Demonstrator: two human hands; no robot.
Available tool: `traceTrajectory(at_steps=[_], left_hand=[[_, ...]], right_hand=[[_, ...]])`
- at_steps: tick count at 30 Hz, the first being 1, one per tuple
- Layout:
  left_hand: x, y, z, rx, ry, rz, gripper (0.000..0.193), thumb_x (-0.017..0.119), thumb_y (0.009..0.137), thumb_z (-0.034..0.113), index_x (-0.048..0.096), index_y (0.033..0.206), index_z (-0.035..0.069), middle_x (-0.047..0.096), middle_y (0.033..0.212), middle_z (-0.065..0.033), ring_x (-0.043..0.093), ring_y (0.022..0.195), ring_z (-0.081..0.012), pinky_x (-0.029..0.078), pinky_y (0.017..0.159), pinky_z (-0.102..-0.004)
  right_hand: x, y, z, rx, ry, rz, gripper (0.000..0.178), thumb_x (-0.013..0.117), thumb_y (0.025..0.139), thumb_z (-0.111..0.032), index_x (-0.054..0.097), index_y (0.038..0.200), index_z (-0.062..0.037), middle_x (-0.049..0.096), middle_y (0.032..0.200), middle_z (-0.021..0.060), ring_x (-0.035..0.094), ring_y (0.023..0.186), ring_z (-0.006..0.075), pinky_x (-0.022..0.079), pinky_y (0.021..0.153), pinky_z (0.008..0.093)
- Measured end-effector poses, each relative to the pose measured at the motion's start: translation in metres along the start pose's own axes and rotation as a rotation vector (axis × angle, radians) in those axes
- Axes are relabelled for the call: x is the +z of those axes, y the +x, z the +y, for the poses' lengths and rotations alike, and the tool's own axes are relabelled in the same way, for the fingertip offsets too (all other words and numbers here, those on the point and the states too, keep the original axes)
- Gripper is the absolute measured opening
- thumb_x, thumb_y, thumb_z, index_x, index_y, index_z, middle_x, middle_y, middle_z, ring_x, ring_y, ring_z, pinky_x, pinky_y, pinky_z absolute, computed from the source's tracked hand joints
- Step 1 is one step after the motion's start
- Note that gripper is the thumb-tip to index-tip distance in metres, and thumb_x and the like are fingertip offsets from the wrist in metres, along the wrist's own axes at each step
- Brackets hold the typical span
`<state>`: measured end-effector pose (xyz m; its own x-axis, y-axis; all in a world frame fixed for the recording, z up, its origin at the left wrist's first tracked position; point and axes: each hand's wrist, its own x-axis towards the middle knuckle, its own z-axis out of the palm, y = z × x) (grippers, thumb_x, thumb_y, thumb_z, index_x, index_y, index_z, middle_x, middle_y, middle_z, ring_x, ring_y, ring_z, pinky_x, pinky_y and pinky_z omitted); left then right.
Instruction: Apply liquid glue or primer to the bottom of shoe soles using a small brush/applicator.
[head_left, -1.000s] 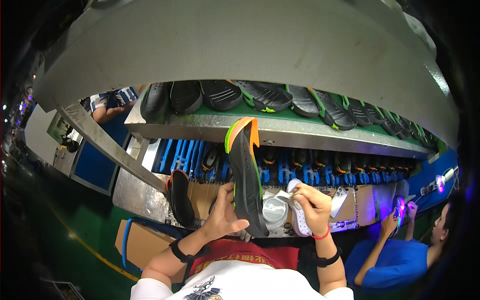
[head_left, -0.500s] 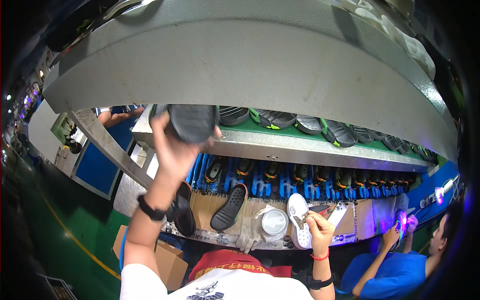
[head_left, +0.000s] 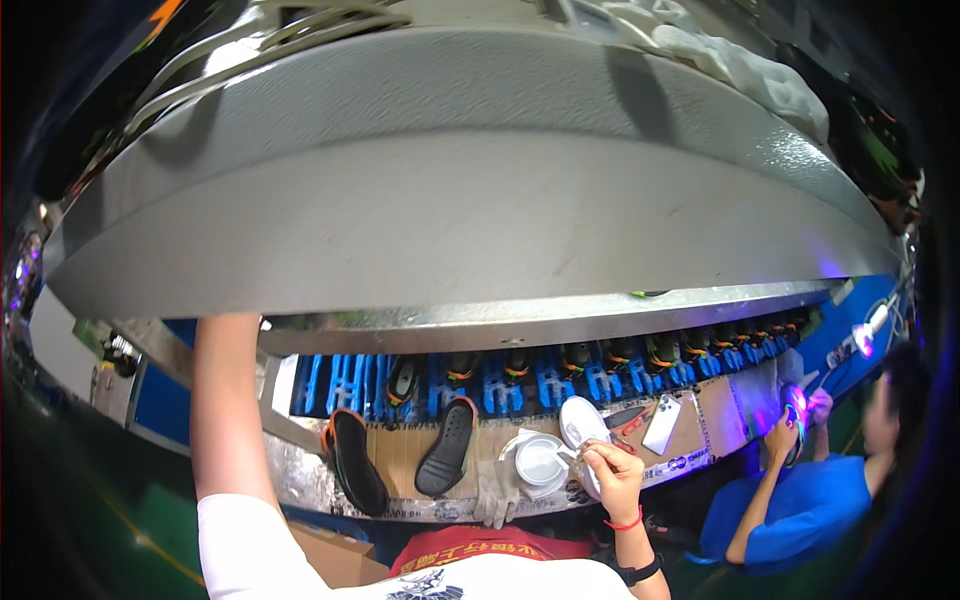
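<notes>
My left arm [head_left: 235,410] reaches up under the wide grey panel [head_left: 470,225], which hides the hand and whatever it may hold. Low over the bench, my right hand [head_left: 617,482] pinches a small thin item between thumb and fingertips, too small to name. Beneath those fingers lies a white perforated clog-style shoe [head_left: 580,418], partly covered by the hand. A white round tub [head_left: 540,462] stands just left of it. Farther left, a dark shoe sole [head_left: 446,450] and a black shoe piece with orange edging [head_left: 358,468] rest on cardboard.
A pale work glove [head_left: 495,497] hangs over the bench's front edge. Right of the clog lie a white phone [head_left: 662,425] and a red-and-black tool [head_left: 628,421]. Blue racks [head_left: 500,388] holding dark shoes line the back. At right a co-worker in blue [head_left: 805,510] handles a purple-lit piece.
My left hand has carried the dark sole up and left, out of sight under the panel. The view has shifted, so the panel covers the shelf's shoes. My right hand keeps its pinch.
</notes>
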<state>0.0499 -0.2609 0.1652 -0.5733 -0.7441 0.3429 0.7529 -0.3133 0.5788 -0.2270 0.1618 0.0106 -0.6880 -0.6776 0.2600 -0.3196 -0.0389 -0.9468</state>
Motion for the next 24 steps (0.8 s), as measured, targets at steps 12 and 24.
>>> traceTrajectory(at_steps=[12, 24], left_hand=[[-0.003, 0.031, -0.004, -0.058, 0.075, -0.039, 0.046, 0.042, 0.095, 0.035, 0.04, 0.127, 0.002, 0.046, 0.126, -0.0177, 0.047, 0.113, -0.0333, 0.046, 0.09, -0.0457], [0.018, 0.029, -0.017, -0.06, 0.424, 0.201, 0.046, 0.043, 0.097, 0.031, 0.038, 0.13, 0.0, 0.046, 0.122, -0.014, 0.048, 0.106, -0.027, 0.046, 0.087, -0.0395]], right_hand=[[0.011, -0.006, 0.007, 0.144, 0.022, -0.029, 0.012, 0.067, 0.08, -0.001, 0.068, 0.09, 0.006, 0.069, 0.09, 0.0138, 0.064, 0.085, 0.0177, 0.049, 0.078, 0.0272], [0.03, 0.004, 0.013, 0.019, 0.017, -0.265, 0.011, 0.066, 0.081, -0.002, 0.067, 0.088, 0.0062, 0.069, 0.085, 0.0127, 0.064, 0.077, 0.0158, 0.049, 0.07, 0.0257]])
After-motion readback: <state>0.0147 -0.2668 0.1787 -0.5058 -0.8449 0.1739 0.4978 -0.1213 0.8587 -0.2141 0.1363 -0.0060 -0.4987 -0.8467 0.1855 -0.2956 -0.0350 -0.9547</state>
